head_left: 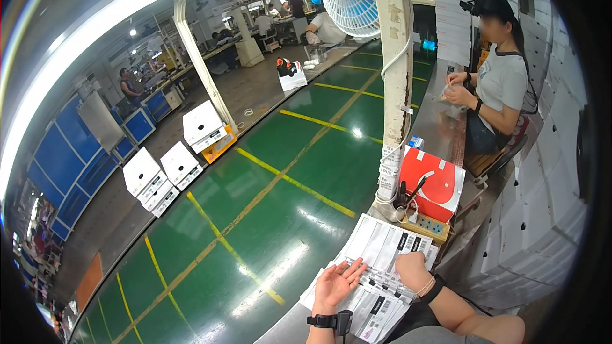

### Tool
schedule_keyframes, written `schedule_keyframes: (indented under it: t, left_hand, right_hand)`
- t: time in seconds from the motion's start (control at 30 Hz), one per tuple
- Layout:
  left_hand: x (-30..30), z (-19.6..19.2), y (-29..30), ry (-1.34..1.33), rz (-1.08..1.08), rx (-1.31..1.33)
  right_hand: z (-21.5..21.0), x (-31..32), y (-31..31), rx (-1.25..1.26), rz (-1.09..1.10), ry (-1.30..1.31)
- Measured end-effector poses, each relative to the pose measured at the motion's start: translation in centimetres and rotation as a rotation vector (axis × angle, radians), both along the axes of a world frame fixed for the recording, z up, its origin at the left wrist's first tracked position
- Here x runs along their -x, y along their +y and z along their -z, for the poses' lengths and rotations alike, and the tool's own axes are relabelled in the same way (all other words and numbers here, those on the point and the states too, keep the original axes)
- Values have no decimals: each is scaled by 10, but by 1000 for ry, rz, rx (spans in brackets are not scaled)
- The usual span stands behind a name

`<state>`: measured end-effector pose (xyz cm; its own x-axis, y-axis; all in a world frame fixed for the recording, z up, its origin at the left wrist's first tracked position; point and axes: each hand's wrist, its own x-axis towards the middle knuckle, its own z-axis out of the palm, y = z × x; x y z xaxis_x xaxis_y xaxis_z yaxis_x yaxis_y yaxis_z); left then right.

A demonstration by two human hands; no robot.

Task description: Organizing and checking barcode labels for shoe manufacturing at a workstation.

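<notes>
My left hand is palm up with its fingers spread, holding nothing, just above the left side of a pile of flat white printed sheets. To its right, my right hand is curled closed over the same pile. Its fingertips are hidden, so whatever it grips cannot be made out. Black blocks and barcode stripes mark the sheets. More of them lie fanned out nearer to me, below both hands.
A green conveyor belt with yellow lines runs along my left. Beyond the sheets are a power strip, a red and white box and a pillar. White boxes line the belt's far edge. A co-worker sits at the right.
</notes>
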<state>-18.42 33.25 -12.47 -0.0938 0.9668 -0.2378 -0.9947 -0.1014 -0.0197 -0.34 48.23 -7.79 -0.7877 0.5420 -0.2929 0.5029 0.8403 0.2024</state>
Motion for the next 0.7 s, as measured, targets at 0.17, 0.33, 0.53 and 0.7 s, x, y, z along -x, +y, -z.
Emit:
schedule_keyframes:
  t: [0.17, 0.33, 0.53, 0.7]
  left_hand:
    - [1, 2, 0, 9, 10, -20]
    - [1, -1, 1, 11, 7, -36]
    - [1, -1, 1, 19, 12, -29]
    - [-1, 1, -2, 36, 8, 18]
  right_hand:
    - [17, 0, 7, -9, -4, 29]
    - [37, 11, 9, -40, 24, -64]
    - [27, 16, 11, -84, 24, -226]
    - [1, 8, 13, 113, -24, -61]
